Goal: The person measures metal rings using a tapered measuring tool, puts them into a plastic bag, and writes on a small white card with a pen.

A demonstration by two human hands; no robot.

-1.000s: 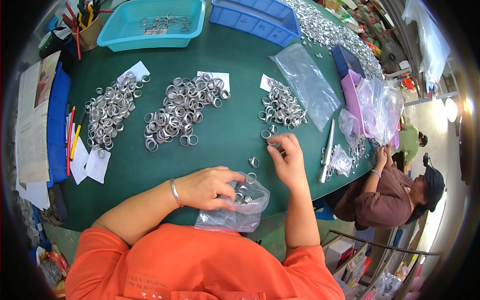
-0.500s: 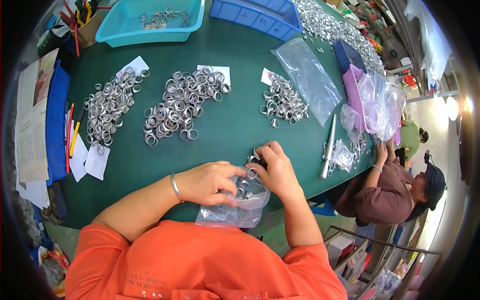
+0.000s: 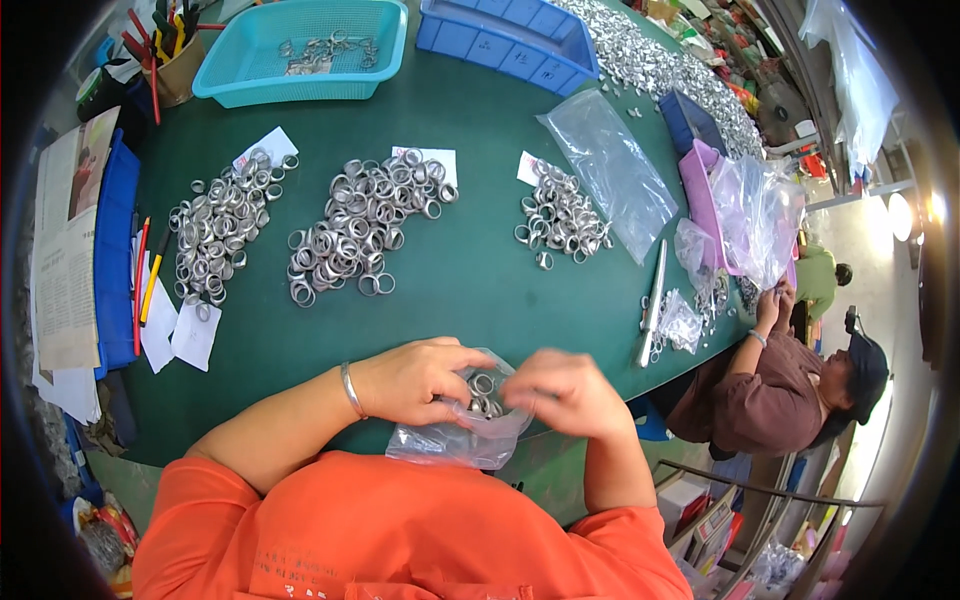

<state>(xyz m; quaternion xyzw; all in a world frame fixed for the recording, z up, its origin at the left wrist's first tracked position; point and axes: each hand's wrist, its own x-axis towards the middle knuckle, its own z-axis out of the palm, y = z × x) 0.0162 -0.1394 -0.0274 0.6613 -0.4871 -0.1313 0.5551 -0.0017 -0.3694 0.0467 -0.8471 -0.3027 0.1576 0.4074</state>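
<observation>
My left hand [image 3: 425, 383] grips the rim of a clear plastic bag [image 3: 445, 446], fingers closed on its film near the table's front edge. Several silver metal rings [image 3: 485, 397] lie inside the bag's open mouth. At the bag's right side is my right hand [image 3: 570, 393], smeared by motion, its fingertips near the rim; whether they hold anything I cannot make out. Beyond my hands, three piles of similar rings lie on the green table: a left pile [image 3: 222, 230], a middle pile [image 3: 362, 220] and a smaller right pile [image 3: 563, 212].
Paper slips lie by the piles. A turquoise basket [image 3: 300, 88] and a blue bin [image 3: 507, 48] stand at the back. A flat clear bag [image 3: 615, 170] and a long silver tool [image 3: 652, 305] lie to the right. A co-worker [image 3: 790, 385] sits at the right edge by a pink basket [image 3: 705, 205].
My right hand has moved right and down from the bag's mouth, where it held rings. Rings now show inside the bag. My left hand still holds the bag.
</observation>
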